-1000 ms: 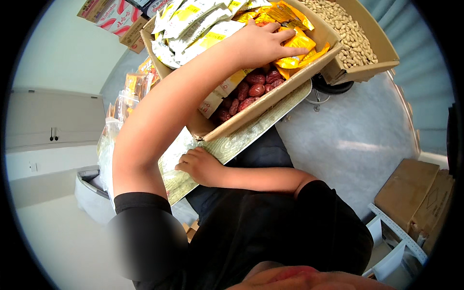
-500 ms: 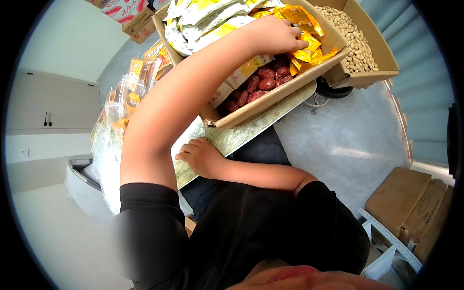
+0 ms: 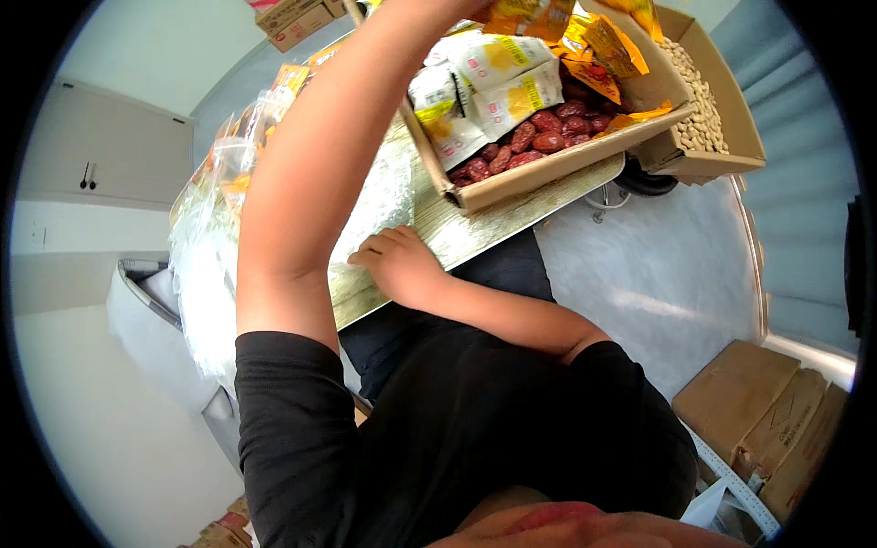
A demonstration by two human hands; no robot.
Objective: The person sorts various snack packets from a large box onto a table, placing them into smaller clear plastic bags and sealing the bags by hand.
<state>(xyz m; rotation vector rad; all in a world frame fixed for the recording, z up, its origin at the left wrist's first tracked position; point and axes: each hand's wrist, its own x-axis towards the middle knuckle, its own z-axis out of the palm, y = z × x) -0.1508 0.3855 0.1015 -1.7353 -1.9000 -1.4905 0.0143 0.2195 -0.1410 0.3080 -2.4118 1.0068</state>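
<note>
My left arm reaches up across the table, and my left hand point(image 3: 459, 7) is mostly cut off by the top edge, its fingers out of sight. Beside it is an orange packet point(image 3: 530, 18). Under that stands an open cardboard box point(image 3: 571, 172) with dark red dates point(image 3: 548, 140), white-and-yellow packets point(image 3: 521, 100) and more orange packets point(image 3: 617, 47). My right hand point(image 3: 406, 265) lies at the table's near edge. Its fingers are curled onto a clear plastic bag point(image 3: 384, 196), thumb toward the bag's edge.
A second carton point(image 3: 722, 164) holding peanuts in shells point(image 3: 699, 110) stands right of the box. Several clear bags point(image 3: 201, 283) with orange packets lie along the table's left side. Brown cartons point(image 3: 744, 393) sit at lower right, near a pale blue curtain point(image 3: 790, 183).
My left hand has moved up and left from the orange packets in the box, mostly leaving the picture. More white packets and dates show. My right hand keeps its place on the bag.
</note>
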